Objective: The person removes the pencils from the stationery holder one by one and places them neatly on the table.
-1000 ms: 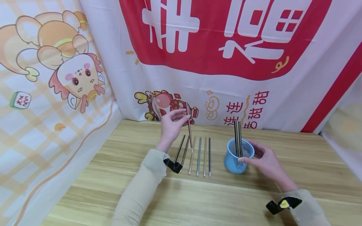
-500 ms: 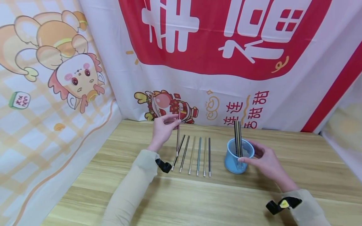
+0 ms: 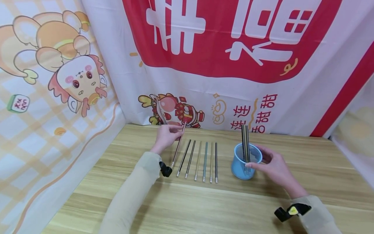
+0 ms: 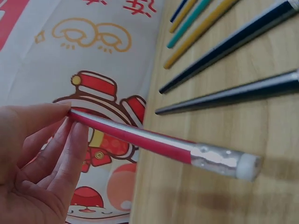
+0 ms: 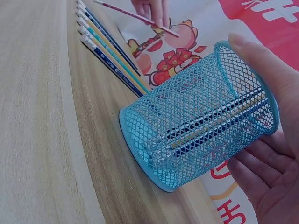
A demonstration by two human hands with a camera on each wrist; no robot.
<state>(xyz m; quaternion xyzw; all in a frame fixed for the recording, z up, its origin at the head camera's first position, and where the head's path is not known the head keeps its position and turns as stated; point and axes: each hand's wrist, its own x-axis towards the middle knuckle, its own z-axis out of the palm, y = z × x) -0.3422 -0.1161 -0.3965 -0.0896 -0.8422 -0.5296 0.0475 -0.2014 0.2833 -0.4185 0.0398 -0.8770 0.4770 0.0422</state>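
Note:
My left hand (image 3: pixel 167 137) pinches a red pencil (image 4: pixel 140 135) by its far end, between thumb and fingertips. Its white eraser end slants down toward the table, left of a row of several pencils (image 3: pixel 206 162) in dark, yellow and teal. My right hand (image 3: pixel 273 165) grips a blue mesh pencil cup (image 5: pixel 187 116) at its rim, the thumb on the near side and fingers behind. A few pencils (image 3: pixel 245 143), dark and yellow, lean inside the cup, eraser ends down. Whether the red pencil's eraser touches the wood cannot be told.
The wooden table (image 3: pixel 193 208) ends at the back against a printed white and red cloth (image 3: pixel 222 65). Another cloth with cartoon figures (image 3: pixel 73 74) hangs at the left. The cup stands to the right of the pencil row.
My left hand has moved left and down with the red pencil, from above the row to beyond its left end. The pencil tilts more now. My right hand and the cup stay put.

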